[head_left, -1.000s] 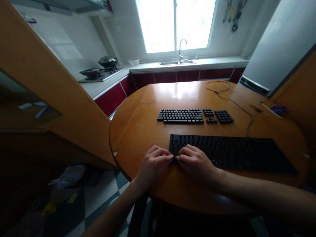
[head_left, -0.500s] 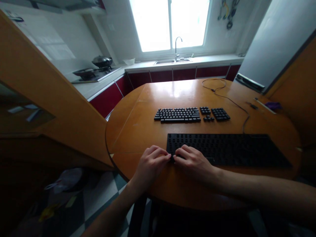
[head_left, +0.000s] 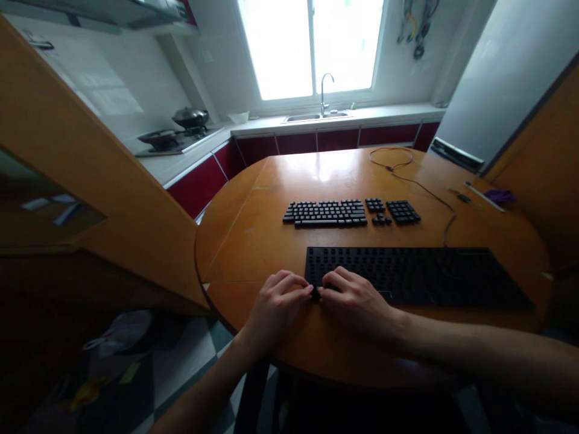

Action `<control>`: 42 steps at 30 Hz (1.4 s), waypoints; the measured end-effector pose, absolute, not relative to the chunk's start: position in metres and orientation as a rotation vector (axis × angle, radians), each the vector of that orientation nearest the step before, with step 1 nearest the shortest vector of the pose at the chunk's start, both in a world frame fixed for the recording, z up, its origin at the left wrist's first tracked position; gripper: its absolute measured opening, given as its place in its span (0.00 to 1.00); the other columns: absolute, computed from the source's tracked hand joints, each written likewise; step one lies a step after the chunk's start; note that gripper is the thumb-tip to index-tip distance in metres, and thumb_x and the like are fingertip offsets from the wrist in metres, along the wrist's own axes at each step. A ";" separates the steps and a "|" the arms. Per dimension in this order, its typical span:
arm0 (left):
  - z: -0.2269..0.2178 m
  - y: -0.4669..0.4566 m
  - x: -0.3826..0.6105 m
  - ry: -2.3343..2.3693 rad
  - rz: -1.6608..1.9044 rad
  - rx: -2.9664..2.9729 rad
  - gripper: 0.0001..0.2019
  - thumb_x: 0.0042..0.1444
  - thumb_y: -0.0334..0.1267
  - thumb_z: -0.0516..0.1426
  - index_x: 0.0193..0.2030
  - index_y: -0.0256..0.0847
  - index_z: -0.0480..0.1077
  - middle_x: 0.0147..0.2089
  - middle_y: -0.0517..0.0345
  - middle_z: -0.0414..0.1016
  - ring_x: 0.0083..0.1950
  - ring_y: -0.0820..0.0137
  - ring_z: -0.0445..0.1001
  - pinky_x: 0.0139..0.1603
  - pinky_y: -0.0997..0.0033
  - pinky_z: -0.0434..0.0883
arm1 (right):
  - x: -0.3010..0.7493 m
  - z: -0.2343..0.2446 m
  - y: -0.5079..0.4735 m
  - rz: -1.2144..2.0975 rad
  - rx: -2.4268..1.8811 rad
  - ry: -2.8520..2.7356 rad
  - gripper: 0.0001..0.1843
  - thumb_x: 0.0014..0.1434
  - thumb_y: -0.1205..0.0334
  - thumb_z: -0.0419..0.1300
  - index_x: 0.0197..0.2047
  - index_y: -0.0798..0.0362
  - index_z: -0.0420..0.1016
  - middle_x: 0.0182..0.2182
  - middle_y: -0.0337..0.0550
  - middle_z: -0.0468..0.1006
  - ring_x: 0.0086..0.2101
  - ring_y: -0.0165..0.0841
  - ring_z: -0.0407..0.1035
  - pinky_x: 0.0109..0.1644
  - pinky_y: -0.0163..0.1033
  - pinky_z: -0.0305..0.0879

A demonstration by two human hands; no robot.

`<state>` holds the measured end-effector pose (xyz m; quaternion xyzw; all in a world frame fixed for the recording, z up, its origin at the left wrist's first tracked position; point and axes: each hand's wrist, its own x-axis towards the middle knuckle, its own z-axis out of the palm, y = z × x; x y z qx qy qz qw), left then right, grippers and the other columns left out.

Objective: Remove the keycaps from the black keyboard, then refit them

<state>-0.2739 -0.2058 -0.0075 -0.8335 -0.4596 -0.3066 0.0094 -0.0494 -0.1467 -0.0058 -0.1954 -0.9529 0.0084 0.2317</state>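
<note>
A black keyboard base (head_left: 420, 277) with its keycaps removed lies across the near part of a round wooden table (head_left: 271, 229). My left hand (head_left: 275, 307) and my right hand (head_left: 355, 301) meet at the base's near left corner, fingers curled and pinched together on something small and dark that I cannot make out. Beyond the base, the removed black keycaps (head_left: 325, 213) lie laid out in keyboard order, with a smaller cluster (head_left: 379, 211) and a number-pad block (head_left: 402, 211) to their right.
The keyboard's cable (head_left: 416, 181) snakes to the table's far side. A purple item and a thin tool (head_left: 491, 196) lie at the right edge. Behind are a counter with a sink (head_left: 316, 116), a stove with pans (head_left: 176, 132) and a fridge (head_left: 502, 78).
Only the view shifts slightly. Both hands stay pinched together at the keyboard base's near left corner.
</note>
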 end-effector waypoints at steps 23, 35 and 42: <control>-0.005 -0.035 -0.334 -1.712 -0.764 -2.338 0.07 0.60 0.36 0.63 0.44 0.45 0.82 0.41 0.54 0.77 0.44 0.64 0.72 0.46 0.64 0.71 | -0.096 0.019 0.002 -0.109 -1.044 -2.686 0.12 0.66 0.63 0.57 0.40 0.56 0.82 0.44 0.54 0.77 0.48 0.43 0.67 0.51 0.41 0.64; -0.014 -0.030 -0.334 -1.663 -0.779 -2.419 0.07 0.61 0.32 0.62 0.37 0.45 0.83 0.42 0.52 0.78 0.44 0.64 0.71 0.47 0.64 0.71 | -0.099 0.012 0.009 -0.115 -0.990 -2.738 0.12 0.66 0.65 0.56 0.41 0.58 0.82 0.44 0.56 0.76 0.50 0.45 0.65 0.53 0.43 0.65; -0.008 -0.036 -0.332 -1.665 -0.874 -2.534 0.06 0.61 0.33 0.62 0.39 0.43 0.82 0.42 0.54 0.84 0.41 0.65 0.76 0.48 0.61 0.71 | -0.099 0.012 0.008 -0.113 -0.975 -2.754 0.10 0.66 0.67 0.57 0.40 0.57 0.80 0.43 0.53 0.78 0.49 0.43 0.66 0.51 0.41 0.65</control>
